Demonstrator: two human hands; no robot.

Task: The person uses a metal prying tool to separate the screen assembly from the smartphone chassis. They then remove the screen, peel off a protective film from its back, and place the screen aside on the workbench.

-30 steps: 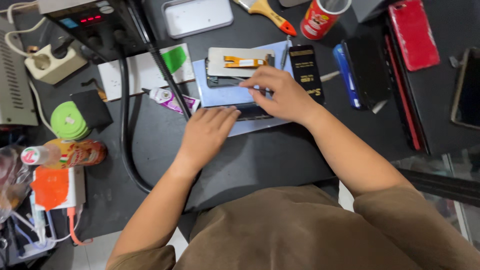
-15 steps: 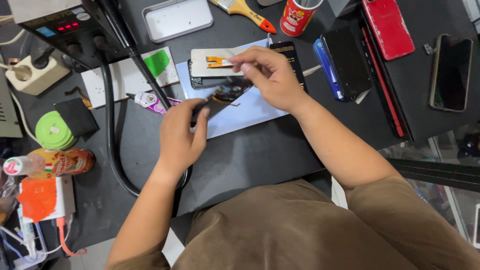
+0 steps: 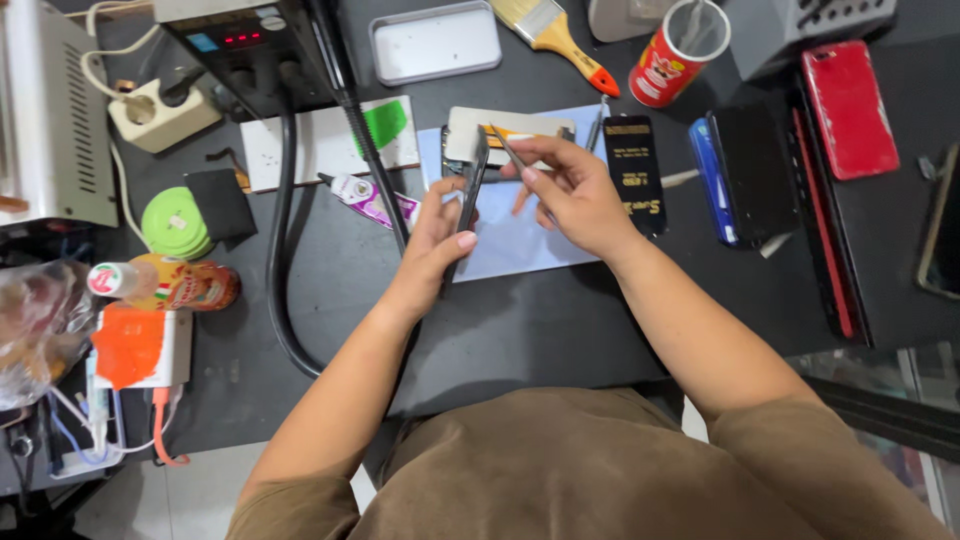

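My left hand (image 3: 437,235) grips a dark phone (image 3: 470,190) and holds it up on its edge above a pale blue mat (image 3: 520,245). My right hand (image 3: 570,190) pinches thin metal tweezers (image 3: 508,147), whose tip points at the phone's upper end. Behind both hands lies a grey phone part with an orange flex strip (image 3: 520,125) on the mat's far edge.
A black hose (image 3: 280,250) curves down the dark bench from a station with a red display (image 3: 250,40). Nearby are a glue tube (image 3: 365,200), a green tape roll (image 3: 175,222), a paintbrush (image 3: 555,35), a red can (image 3: 675,55), several phones (image 3: 850,105) at right and a metal tray (image 3: 435,40).
The left hand lifted the phone off the mat and turned it on edge. The right hand picked up tweezers and brought them to the phone's top.
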